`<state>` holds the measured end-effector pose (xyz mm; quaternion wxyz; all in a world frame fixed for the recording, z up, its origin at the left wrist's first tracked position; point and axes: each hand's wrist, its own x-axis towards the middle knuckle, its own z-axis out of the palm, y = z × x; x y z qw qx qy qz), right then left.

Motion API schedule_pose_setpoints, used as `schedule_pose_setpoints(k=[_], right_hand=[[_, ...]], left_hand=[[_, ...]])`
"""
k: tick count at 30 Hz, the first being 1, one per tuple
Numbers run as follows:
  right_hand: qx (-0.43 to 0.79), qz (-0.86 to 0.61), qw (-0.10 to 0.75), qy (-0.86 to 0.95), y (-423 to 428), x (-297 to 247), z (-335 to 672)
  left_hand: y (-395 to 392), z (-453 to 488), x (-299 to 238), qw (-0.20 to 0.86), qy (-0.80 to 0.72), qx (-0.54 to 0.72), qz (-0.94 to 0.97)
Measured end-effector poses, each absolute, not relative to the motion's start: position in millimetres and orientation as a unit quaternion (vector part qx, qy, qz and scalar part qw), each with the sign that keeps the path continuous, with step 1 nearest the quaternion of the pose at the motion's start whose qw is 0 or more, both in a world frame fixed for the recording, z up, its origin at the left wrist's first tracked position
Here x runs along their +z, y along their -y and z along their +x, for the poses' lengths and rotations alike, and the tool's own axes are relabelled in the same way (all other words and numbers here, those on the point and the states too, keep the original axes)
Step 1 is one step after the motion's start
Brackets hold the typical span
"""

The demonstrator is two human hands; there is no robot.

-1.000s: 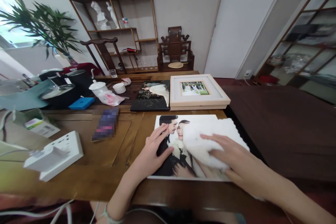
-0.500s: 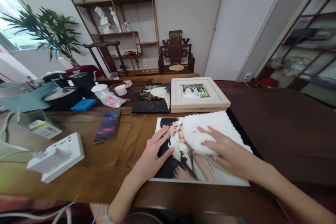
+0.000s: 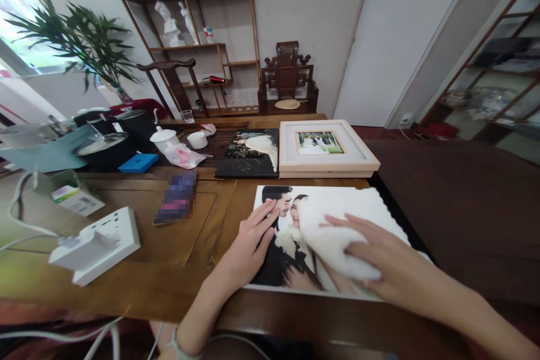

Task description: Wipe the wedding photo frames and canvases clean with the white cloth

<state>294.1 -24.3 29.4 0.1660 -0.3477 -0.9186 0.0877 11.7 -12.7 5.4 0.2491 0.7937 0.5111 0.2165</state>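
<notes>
A large photo print point(image 3: 270, 267) of a couple lies flat near the table's front edge. My left hand point(image 3: 253, 242) rests on its left side, fingers stretched out and holding nothing. Over the print's right part is a fluffy white cloth point(image 3: 323, 236) with a scalloped edge. My right hand point(image 3: 375, 253) presses on this cloth and grips a bunched part of it, fingers extended along the top. The cloth and my right hand hide much of the print's right half.
Behind the print are a pale wooden picture frame point(image 3: 329, 169) and a dark photo panel point(image 3: 248, 166). A white power strip point(image 3: 112, 244) with cords sits at left. Farther back are a blue box point(image 3: 138, 163), a white lidded cup point(image 3: 163, 138) and a black pot point(image 3: 105, 152).
My right hand has slid toward me and to the right, dragging the cloth and uncovering more of the print's top. The left hand stays in place on the print. The camera view shifts slightly.
</notes>
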Motion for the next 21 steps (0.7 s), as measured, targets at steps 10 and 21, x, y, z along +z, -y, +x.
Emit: schedule_pose_setpoints(k=[10,21], right_hand=[[0.006,-0.377,0.169,0.911,-26,21,279],[0.127,-0.276,0.102,0.947,78,43,269]], left_hand=[[14,13,2,0.267,-0.529,0.259,0.763],[11,13,2,0.257,-0.521,0.246,0.776]])
